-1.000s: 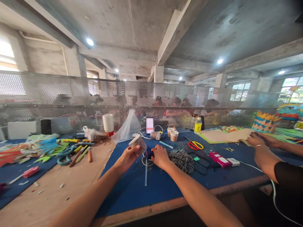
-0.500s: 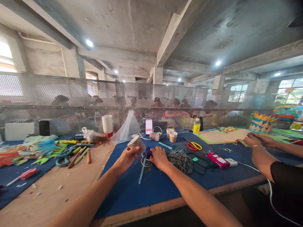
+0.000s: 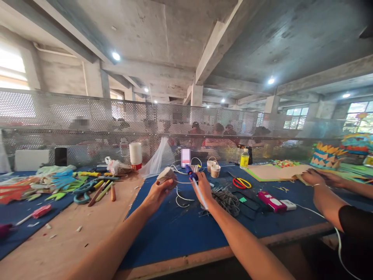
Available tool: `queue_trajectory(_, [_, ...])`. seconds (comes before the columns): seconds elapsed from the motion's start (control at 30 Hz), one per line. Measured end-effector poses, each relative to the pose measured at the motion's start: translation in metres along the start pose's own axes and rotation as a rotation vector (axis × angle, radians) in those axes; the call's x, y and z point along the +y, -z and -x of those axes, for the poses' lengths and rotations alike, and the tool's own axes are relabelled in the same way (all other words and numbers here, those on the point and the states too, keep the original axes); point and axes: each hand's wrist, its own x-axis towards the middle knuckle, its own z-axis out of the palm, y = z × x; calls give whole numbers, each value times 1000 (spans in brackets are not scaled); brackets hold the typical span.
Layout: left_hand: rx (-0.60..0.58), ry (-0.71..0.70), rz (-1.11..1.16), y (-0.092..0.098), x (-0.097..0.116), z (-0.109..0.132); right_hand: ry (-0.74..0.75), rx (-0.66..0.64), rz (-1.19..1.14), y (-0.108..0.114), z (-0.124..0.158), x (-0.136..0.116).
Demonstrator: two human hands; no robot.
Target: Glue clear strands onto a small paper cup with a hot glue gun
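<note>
Where a second ago your right hand (image 3: 202, 186) pressed the blue glue gun (image 3: 192, 175) low on the mat, it has now lifted it, fingers closed round the grip, nozzle toward the small cup (image 3: 166, 174) pinched in your left hand (image 3: 157, 190); gluing looks imminent. Blue mat (image 3: 175, 229) over a wooden bench, string pile (image 3: 227, 196) beside; mesh screen (image 3: 87, 120), concrete hall.
</note>
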Motion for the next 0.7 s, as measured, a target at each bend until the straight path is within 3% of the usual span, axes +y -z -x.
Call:
queue_trajectory(0.13, [125,4,-61,-2,-1,0,163,79,-302,-4,2,-8])
queue_trajectory(0.27, [134,-9,-83,-1,-2,1,232,-10,-454,-5,10,-19])
queue_trajectory(0.4, [115,-20,-109,-3,-1,2,276,-68,-474,-4,16,-23])
queue_trajectory(0.7, [117,-62,-112,-3,-4,1,334,-27,-392,-11,16,-19])
